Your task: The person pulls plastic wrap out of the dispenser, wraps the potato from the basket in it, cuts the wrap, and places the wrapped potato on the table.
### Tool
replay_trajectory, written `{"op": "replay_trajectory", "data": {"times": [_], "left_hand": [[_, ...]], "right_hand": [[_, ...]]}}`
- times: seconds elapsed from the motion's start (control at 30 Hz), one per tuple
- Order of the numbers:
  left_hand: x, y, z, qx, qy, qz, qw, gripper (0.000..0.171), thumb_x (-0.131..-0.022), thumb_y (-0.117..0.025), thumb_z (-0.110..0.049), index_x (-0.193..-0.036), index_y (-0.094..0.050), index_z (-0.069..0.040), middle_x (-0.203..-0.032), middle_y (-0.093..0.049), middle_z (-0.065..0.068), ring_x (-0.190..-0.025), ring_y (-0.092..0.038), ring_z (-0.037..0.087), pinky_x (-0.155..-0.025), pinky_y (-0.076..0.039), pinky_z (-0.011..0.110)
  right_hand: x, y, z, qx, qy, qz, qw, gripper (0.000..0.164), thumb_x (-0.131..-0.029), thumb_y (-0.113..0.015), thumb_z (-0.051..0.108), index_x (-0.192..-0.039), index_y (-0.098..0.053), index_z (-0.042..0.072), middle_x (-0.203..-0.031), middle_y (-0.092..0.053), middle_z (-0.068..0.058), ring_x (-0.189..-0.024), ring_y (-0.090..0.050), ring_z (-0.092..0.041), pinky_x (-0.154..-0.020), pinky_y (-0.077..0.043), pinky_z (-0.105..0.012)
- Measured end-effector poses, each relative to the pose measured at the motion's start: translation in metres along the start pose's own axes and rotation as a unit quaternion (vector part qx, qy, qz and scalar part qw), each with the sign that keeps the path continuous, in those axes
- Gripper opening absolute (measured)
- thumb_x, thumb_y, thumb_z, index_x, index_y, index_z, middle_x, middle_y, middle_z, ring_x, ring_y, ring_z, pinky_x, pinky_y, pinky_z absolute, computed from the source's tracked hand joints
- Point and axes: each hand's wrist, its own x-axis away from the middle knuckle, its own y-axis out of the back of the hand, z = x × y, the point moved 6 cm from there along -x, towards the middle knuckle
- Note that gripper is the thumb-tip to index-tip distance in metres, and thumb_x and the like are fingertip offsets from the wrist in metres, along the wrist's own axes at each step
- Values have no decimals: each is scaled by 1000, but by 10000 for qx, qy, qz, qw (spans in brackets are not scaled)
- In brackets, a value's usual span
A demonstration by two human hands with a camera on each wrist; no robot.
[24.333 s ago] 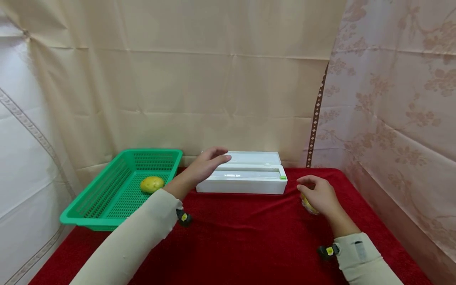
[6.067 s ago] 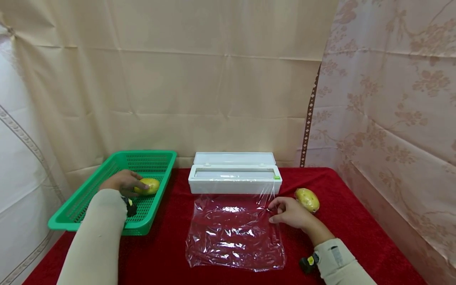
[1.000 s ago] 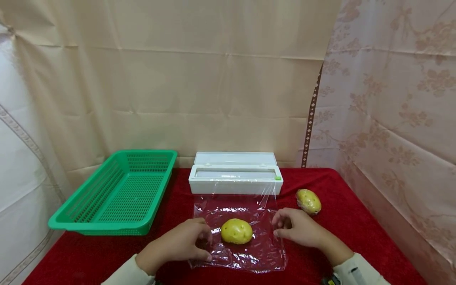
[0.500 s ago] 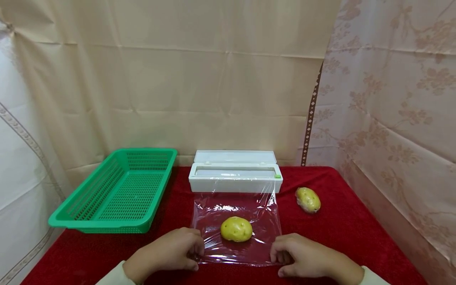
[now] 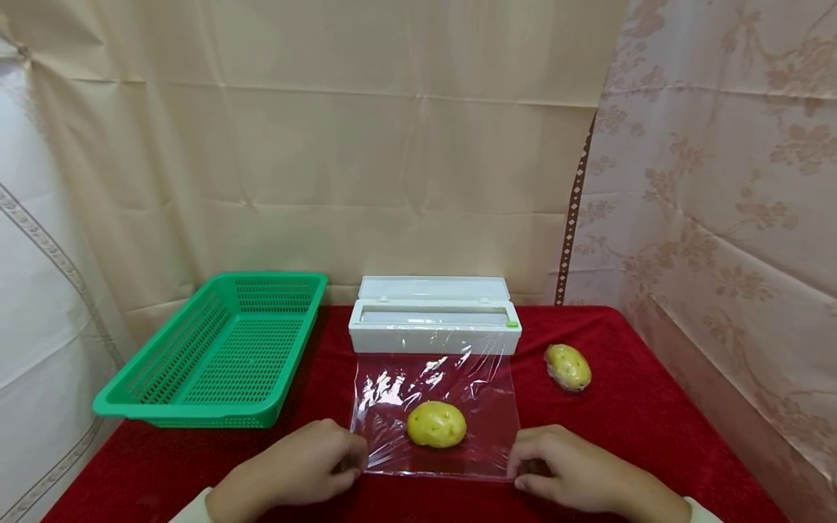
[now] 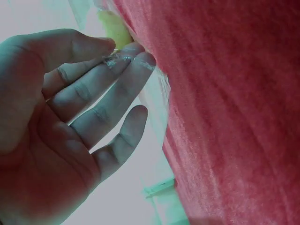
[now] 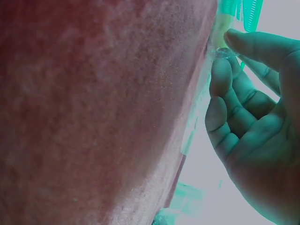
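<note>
In the head view a sheet of clear cling film (image 5: 487, 436) runs from the white cling film dispenser (image 5: 431, 340) toward me, stretched fairly smooth. On it, near the front edge, sits a yellow potato (image 5: 436, 425). My left hand (image 5: 307, 461) pinches the film's near left corner; its wrist view shows shiny film (image 6: 111, 61) between thumb and fingertips. The near right corner is pinched by my right hand (image 5: 569, 465), with a bit of film (image 7: 224, 53) showing at its fingertips in the right wrist view. Both hands stay low at the table front.
A second potato (image 5: 567, 367), wrapped in film, lies on the red cloth (image 5: 628, 407) at the right. At the left stands a green plastic basket (image 5: 189, 412) with nothing in it. The dispenser's lid (image 5: 434, 288) stands raised; a beige curtain (image 5: 392, 145) hangs behind.
The potato came from the basket onto the film, which was drawn out of the dispenser earlier. Within the last second both hands moved to the near corners, gripped them and pulled the sheet flatter.
</note>
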Motion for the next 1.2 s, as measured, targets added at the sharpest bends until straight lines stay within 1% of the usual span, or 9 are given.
{"op": "replay_trajectory", "data": {"times": [0.1,0.27,0.37,0.57,0.77,0.9,1.03,1.13,1.2], "left_hand": [[2,2,-2,114,-16,29,9999,12,-92,-74,-17,-86,-72,-27,-74,-60,-24,-63,-52,-6,-62,-50,16],[0,10,-4,-119,-90,-152,9998,13,-92,-73,-18,-87,-70,-29,-74,-59,-26,-64,-52,-6,-63,-50,18],[-3,17,-4,-311,-60,-351,9989,13,-91,-74,-19,-88,-69,-31,-76,-60,-26,-66,-53,-6,-65,-51,20],[-7,32,-1,-342,175,-689,9969,10,-90,-76,-22,-93,-71,-30,-81,-64,-27,-70,-55,-5,-70,-54,23],[-13,37,0,-447,135,-1099,9928,13,-88,-80,-32,-85,-67,-36,-71,-57,-28,-64,-53,-2,-63,-48,21],[-18,38,5,-194,357,-1179,9922,17,-91,-78,-35,-82,-64,-35,-70,-57,-26,-65,-55,2,-62,-47,21],[-24,35,15,277,676,-1042,9919,15,-97,-72,-35,-86,-62,-32,-69,-58,-20,-63,-55,3,-60,-49,23],[-27,30,22,726,833,-873,9900,13,-101,-67,-33,-92,-62,-26,-69,-61,-15,-62,-58,4,-59,-51,24],[-29,27,25,974,874,-781,9883,12,-104,-63,-31,-96,-61,-22,-71,-63,-13,-63,-62,5,-60,-52,25]], "right_hand": [[1,1,0,-46,-77,64,9999,12,-100,-70,28,-102,-71,40,-100,-65,25,-92,-59,4,-79,-53,-23],[1,6,0,-55,-18,-127,9999,14,-100,-69,27,-103,-71,40,-102,-66,23,-94,-61,3,-82,-55,-24],[1,10,0,-44,-54,-329,9994,14,-100,-69,26,-102,-71,40,-102,-66,21,-93,-60,3,-81,-54,-23],[0,20,4,184,227,-984,9947,17,-98,-72,20,-98,-70,37,-98,-63,18,-87,-58,2,-76,-53,-24],[-6,29,4,277,374,-1432,9886,17,-97,-73,15,-98,-68,32,-98,-64,19,-91,-60,1,-81,-55,-29],[-11,29,-6,-386,-121,-1223,9917,10,-101,-67,13,-99,-66,22,-91,-70,5,-86,-65,-5,-77,-56,-28],[-18,25,-16,-1289,-632,-1038,9842,6,-103,-58,7,-101,-60,11,-92,-69,-12,-81,-73,-16,-72,-61,-32],[-22,23,-21,-1642,-781,-1101,9772,6,-104,-53,4,-101,-58,6,-95,-68,-16,-74,-76,-22,-67,-63,-37],[-24,23,-24,-1660,-885,-1202,9748,6,-104,-53,3,-101,-58,6,-91,-66,-15,-67,-75,-21,-63,-63,-37]]}}
